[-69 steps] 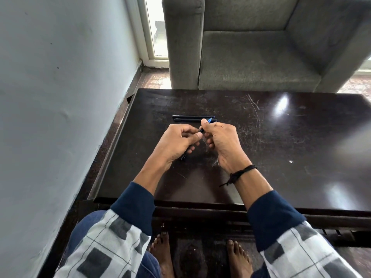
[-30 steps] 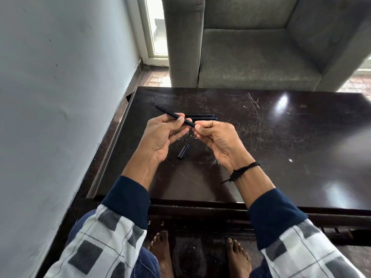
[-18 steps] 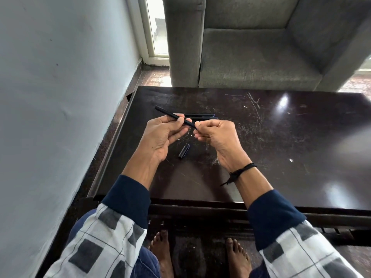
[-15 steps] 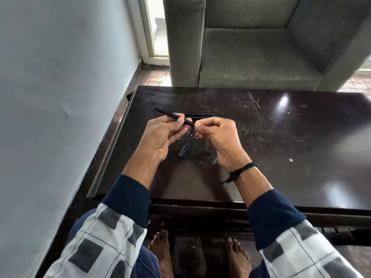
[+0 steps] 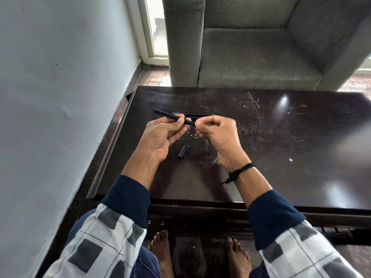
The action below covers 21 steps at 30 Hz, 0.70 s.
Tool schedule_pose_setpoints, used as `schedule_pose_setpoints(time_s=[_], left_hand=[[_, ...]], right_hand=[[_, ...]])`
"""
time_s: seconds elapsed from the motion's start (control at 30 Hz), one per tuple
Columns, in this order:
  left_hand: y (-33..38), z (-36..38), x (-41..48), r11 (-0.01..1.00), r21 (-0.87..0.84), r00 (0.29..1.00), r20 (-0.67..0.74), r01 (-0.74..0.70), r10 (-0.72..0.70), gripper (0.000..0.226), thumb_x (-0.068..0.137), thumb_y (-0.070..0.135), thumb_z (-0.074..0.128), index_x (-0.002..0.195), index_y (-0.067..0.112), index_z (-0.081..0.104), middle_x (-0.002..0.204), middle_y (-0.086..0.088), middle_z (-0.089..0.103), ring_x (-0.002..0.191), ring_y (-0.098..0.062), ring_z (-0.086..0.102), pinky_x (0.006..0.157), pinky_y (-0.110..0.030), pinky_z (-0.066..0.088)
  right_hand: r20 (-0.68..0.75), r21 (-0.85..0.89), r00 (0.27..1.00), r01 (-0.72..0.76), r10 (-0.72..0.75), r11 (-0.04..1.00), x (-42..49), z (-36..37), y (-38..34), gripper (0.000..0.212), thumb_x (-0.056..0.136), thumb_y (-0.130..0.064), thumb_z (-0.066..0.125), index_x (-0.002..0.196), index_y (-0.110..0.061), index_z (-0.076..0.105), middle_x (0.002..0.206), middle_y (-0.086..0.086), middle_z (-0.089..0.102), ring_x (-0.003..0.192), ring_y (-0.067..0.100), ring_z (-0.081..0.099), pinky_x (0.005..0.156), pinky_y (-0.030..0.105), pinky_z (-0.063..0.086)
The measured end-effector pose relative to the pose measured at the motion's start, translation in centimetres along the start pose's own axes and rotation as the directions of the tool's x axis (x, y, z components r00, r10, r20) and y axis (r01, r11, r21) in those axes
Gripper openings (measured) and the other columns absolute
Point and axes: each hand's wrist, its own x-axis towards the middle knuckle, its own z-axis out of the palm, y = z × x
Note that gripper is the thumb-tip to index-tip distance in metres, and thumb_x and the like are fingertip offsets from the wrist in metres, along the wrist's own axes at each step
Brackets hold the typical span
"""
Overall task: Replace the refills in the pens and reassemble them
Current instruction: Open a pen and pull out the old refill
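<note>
My left hand (image 5: 163, 135) grips a thin black pen barrel (image 5: 167, 115) that points up and to the left above the dark table (image 5: 281, 157). My right hand (image 5: 216, 133) has its fingers curled and pinches at the barrel's near end; what sits between thumb and finger is hidden. A short black pen cap (image 5: 183, 150) lies on the table between and below the hands. Other black pens (image 5: 197, 115) lie side by side just behind the hands, partly hidden by them.
A grey armchair (image 5: 261, 47) stands right behind the table's far edge. A pale wall (image 5: 60, 97) runs close along the left side. My bare feet (image 5: 162, 253) rest on the floor under the table's near edge.
The cap left the pen and now lies on the table. My left hand lifted the barrel, tilted up-left. My right hand's fingertips shifted slightly at its near end.
</note>
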Motion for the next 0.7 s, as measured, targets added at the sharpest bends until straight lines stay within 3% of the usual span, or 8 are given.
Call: schedule_pose_setpoints(time_s=[0.17, 0.3, 0.43, 0.53, 0.7], left_hand=[[0.01, -0.11, 0.07, 1.000, -0.012, 1.000, -0.024, 0.005, -0.005, 0.017, 0.087, -0.009, 0.068, 0.103, -0.005, 0.073, 0.099, -0.018, 0.077, 0.085, -0.022, 0.077, 0.073, -0.024, 0.061], [0.04, -0.08, 0.11, 1.000, -0.023, 0.999, -0.029, 0.012, -0.013, 0.015, 0.086, -0.009, 0.069, 0.100, -0.005, 0.073, 0.096, -0.017, 0.077, 0.083, -0.022, 0.077, 0.072, -0.025, 0.061], [-0.02, -0.09, 0.15, 0.999, -0.019, 0.999, -0.022, 0.026, -0.026, 0.016, 0.086, -0.009, 0.069, 0.100, -0.005, 0.073, 0.093, -0.016, 0.077, 0.082, -0.022, 0.077, 0.071, -0.024, 0.061], [-0.07, -0.07, 0.17, 1.000, -0.019, 1.000, -0.017, 0.021, -0.022, 0.015, 0.087, -0.010, 0.068, 0.100, -0.005, 0.073, 0.091, -0.015, 0.078, 0.082, -0.022, 0.077, 0.071, -0.024, 0.061], [-0.08, -0.17, 0.21, 0.999, -0.030, 0.999, -0.026, 0.021, -0.022, 0.015, 0.087, -0.010, 0.068, 0.100, -0.005, 0.073, 0.093, -0.016, 0.078, 0.085, -0.023, 0.077, 0.072, -0.024, 0.061]], right_hand=[[0.006, 0.010, 1.000, 0.004, -0.005, 1.000, 0.09, -0.01, 0.12, 0.007, 0.085, -0.001, 0.078, 0.086, -0.007, 0.073, 0.069, 0.001, 0.068, 0.066, 0.014, 0.063, 0.071, 0.027, 0.057], [0.008, 0.034, 0.999, -0.049, 0.048, 0.998, 0.03, -0.02, 0.03, 0.014, 0.092, -0.018, 0.075, 0.087, -0.005, 0.072, 0.079, 0.012, 0.074, 0.067, 0.014, 0.069, 0.067, 0.024, 0.059], [-0.001, 0.013, 1.000, -0.027, 0.027, 1.000, 0.08, -0.04, 0.05, 0.013, 0.092, -0.008, 0.073, 0.085, 0.002, 0.073, 0.075, 0.014, 0.072, 0.065, 0.016, 0.067, 0.067, 0.025, 0.058], [-0.007, -0.013, 1.000, 0.001, -0.002, 1.000, 0.15, -0.09, 0.17, 0.005, 0.087, -0.001, 0.076, 0.082, -0.003, 0.075, 0.074, 0.009, 0.071, 0.070, 0.019, 0.064, 0.075, 0.033, 0.059], [-0.004, 0.000, 1.000, 0.006, -0.006, 1.000, 0.18, -0.06, 0.15, 0.007, 0.085, -0.008, 0.081, 0.087, -0.005, 0.074, 0.072, 0.001, 0.070, 0.070, 0.014, 0.065, 0.074, 0.028, 0.058]])
